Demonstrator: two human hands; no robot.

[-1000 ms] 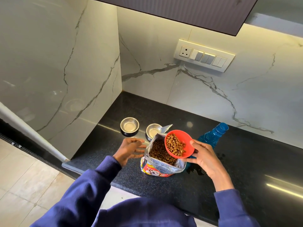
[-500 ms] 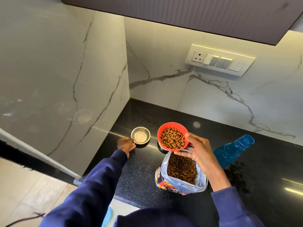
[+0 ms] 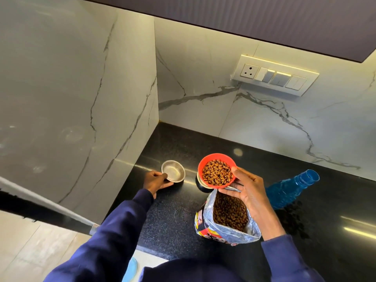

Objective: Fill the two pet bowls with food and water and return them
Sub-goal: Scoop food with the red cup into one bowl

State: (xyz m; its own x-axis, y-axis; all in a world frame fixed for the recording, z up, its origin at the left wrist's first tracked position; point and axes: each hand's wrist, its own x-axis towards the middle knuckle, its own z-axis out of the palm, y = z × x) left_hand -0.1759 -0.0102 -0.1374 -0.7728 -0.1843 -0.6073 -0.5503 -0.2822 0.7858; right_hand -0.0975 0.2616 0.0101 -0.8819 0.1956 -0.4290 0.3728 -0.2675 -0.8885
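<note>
At the bottom of the frame, two dark blue sleeves reach forward over a black speckled desk (image 3: 171,218). Low and right of centre stands an open kibble bag (image 3: 225,218). Just above it, the right hand (image 3: 249,192) holds a red scoop (image 3: 217,170) full of kibble, partly hiding a second metal bowl (image 3: 200,183). Left of centre, the left hand (image 3: 155,181) grips the rim of an empty metal bowl (image 3: 173,173). A blue bottle (image 3: 291,189) lies at the right.
</note>
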